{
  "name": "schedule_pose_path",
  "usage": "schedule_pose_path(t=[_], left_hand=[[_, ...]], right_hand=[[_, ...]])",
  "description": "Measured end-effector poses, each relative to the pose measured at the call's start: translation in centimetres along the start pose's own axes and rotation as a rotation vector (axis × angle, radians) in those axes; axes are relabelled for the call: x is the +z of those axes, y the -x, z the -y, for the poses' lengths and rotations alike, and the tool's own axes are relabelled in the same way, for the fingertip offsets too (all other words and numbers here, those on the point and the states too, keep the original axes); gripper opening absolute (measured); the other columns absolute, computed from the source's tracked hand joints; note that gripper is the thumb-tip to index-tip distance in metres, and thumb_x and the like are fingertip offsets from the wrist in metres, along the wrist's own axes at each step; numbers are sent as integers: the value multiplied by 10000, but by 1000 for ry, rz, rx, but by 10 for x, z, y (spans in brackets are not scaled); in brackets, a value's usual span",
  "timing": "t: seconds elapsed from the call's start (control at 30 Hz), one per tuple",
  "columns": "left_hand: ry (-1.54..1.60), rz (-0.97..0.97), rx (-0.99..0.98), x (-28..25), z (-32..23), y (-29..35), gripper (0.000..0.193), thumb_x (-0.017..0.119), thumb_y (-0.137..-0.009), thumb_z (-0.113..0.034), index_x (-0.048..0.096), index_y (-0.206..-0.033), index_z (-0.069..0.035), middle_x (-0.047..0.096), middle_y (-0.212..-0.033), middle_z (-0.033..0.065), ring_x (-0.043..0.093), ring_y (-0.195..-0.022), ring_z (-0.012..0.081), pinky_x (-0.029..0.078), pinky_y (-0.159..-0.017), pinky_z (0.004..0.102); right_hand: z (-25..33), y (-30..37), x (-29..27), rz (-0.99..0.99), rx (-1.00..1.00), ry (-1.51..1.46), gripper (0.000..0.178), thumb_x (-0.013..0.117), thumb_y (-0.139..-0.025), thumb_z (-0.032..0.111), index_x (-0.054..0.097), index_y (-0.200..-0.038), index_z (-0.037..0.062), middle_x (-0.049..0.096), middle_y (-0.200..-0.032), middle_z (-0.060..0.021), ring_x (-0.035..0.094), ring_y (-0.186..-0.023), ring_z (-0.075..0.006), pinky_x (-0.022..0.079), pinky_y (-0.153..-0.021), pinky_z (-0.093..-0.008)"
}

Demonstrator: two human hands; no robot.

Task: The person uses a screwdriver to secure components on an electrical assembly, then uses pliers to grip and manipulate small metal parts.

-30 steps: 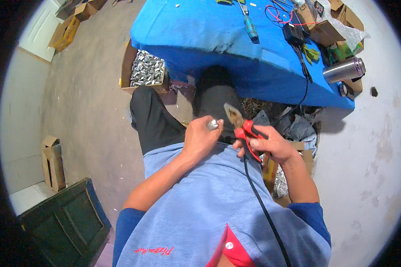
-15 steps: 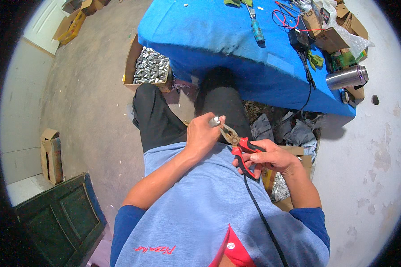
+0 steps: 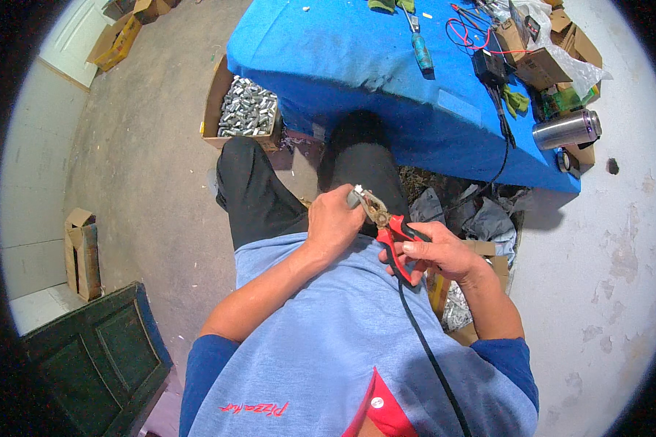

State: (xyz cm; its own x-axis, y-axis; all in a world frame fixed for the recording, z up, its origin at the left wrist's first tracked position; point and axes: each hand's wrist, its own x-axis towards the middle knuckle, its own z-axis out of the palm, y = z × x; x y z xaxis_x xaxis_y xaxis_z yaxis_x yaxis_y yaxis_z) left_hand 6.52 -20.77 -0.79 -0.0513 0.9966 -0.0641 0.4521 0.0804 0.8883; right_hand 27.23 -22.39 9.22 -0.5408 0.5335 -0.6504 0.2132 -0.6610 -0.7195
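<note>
My left hand (image 3: 333,222) is closed around a small silver metal piece (image 3: 354,197) above my lap, and only the piece's end shows past the fingers. Combination pliers (image 3: 392,244) with red and black handles are gripped in my right hand (image 3: 444,251). Their jaws point up and left and meet the end of the metal piece; whether they bite on it or only touch it, I cannot tell. A black cable (image 3: 430,342) runs down my shirt from beneath the pliers' handles.
Ahead is a blue-covered table (image 3: 321,44) with a screwdriver (image 3: 420,51), black adapter (image 3: 488,67) and steel flask (image 3: 567,129). A cardboard box of small metal parts (image 3: 246,108) stands left of my knees. Another box (image 3: 455,306) sits beside my right forearm.
The pliers' handles have come closer together, and the jaws have moved slightly left onto the end of the metal piece. My left hand has barely shifted.
</note>
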Motion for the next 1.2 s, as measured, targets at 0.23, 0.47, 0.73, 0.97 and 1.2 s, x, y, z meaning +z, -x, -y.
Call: schedule_pose_path(t=[0.23, 0.47, 0.73, 0.97, 1.2], left_hand=[[-59, -6, 2, -1, -3, 0, 316, 688, -849, -322, 681, -818, -8, 610, -640, 224, 636, -607, 379, 473, -563, 438], [-139, -51, 154, 3, 3, 1, 277, 698, -838, -280, 635, -778, -16, 582, -604, 212, 621, -601, 390, 465, -562, 467], [-160, -56, 170, 2, 0, 0, 309, 691, -853, -298, 617, -757, -14, 590, -631, 231, 619, -648, 424, 465, -580, 482], [-136, -83, 201, -1, -4, 0, 316, 675, -871, -286, 594, -730, -16, 585, -634, 228, 612, -636, 425, 456, -567, 481], [-158, -54, 196, -2, -1, 4, 266, 679, -833, -240, 584, -721, -17, 585, -634, 227, 609, -635, 426, 457, -573, 485]], right_hand=[[7, -1, 4, -36, 22, 58, 478, 629, -914, 365, 576, -1240, 19, 693, -1050, -110, 694, -884, -180, 534, -563, -253], [10, 2, 2, -52, 55, 99, 407, 615, -926, 373, 616, -1132, 21, 701, -955, -99, 678, -809, -154, 501, -550, -236], [-5, -4, -4, -45, 30, -19, 410, 603, -941, 361, 615, -1106, -15, 696, -941, -111, 677, -797, -180, 538, -693, -293], [-8, -5, -7, 79, 80, -339, 406, 589, -959, 319, 584, -1172, -27, 680, -1002, -132, 681, -842, -203, 558, -666, -306], [-17, -4, -3, 25, 65, -117, 346, 570, -977, 331, 582, -1112, 13, 644, -868, -69, 630, -701, -125, 504, -547, -251]])
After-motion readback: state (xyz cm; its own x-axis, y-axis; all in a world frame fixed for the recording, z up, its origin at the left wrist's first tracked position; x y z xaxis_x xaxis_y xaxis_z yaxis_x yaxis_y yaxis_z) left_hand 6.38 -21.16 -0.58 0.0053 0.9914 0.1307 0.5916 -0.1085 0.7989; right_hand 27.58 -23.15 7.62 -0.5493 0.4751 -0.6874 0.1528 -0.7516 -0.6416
